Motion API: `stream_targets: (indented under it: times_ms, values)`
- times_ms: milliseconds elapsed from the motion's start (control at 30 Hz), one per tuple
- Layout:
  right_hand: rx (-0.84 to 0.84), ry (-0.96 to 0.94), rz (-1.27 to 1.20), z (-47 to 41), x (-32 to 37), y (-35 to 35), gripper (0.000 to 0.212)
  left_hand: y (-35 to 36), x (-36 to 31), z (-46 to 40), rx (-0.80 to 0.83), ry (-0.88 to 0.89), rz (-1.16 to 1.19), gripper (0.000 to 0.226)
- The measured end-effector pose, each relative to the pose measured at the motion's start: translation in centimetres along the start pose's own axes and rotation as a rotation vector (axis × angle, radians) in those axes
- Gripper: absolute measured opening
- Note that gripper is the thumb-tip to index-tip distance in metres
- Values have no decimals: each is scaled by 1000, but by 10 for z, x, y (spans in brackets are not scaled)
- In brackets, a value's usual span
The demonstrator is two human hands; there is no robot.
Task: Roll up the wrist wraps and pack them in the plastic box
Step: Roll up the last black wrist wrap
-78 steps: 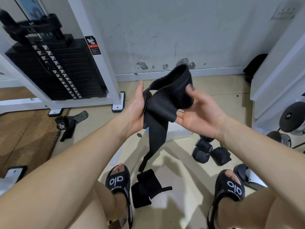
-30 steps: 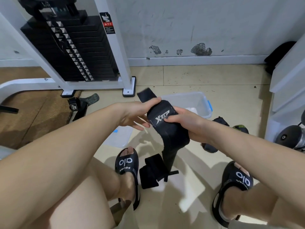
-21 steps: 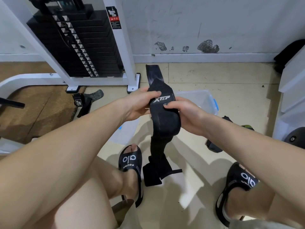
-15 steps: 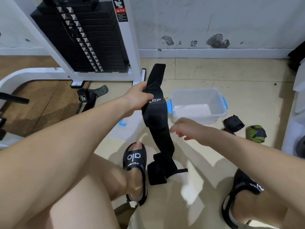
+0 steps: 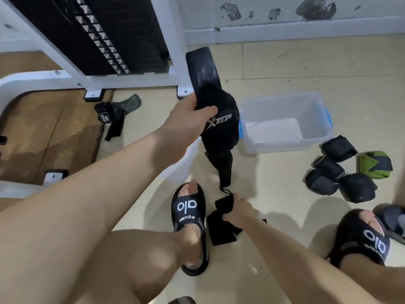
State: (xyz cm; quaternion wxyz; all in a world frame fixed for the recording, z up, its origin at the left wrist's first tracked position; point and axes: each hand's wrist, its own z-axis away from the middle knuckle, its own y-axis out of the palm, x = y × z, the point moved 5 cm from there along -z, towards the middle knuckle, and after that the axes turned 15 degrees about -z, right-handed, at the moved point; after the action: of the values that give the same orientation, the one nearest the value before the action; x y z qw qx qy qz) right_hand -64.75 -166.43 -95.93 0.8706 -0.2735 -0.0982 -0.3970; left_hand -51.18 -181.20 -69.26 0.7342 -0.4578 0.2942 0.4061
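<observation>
Left grip (image 5: 188, 121) clamps the limp black XTEP-printed wrist wrap (image 5: 220, 128), right grip (image 5: 237, 208) closing on its tail.

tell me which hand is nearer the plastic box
Left. The left hand holds up a wrist wrap just left of the plastic box; the right hand is down by the feet.

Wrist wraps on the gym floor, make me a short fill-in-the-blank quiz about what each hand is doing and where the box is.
1. The left hand grips the hanging black wrist wrap printed with the word ____.
2. The right hand reaches down to a second wrap lying on the ____.
3. The clear plastic box holds ____ rolled wraps.
4. One rolled wrap beside the box is ____ and black.

Missing words: XTEP; floor; no; green
</observation>
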Motion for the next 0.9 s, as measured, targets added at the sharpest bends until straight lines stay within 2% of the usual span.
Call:
stream_targets:
  times_ms: [200, 267, 333, 400, 467, 567, 700, 833, 900]
  values:
    - [-31, -11, 36, -18, 0, 8, 104, 11, -5, -8, 17, -37, -12, 27]
    - [-80, -17, 38, -19, 2, 7, 88, 9, -5, -8, -12, -50, -62, 31]
    - [-120, -28, -15, -20, 3, 4, 53, 5, -7, -8, -47, -40, -110, 29]
    - [-97, -6, -103, -16, 3, -2, 38, 2, -12, -8, -81, 3, -160, 28]
    - [-45, -1, -106, -7, 6, -14, 37, -3, -19, -7, -139, 43, -241, 31]
    - [62, -19, -175, 11, 15, -45, 51, -7, -30, -4, -208, 106, -227, 44]
    - [54, -105, -298, 49, 27, -107, 38, -10, -48, 6, -306, 130, -264, 54]
    - [107, -121, -377, 108, 40, -164, 41, -2, -68, 23, -356, 205, -316, 48]
    - [105, -157, -456, 142, 50, -193, 30, 9, -81, 35, -324, 322, -408, 34]
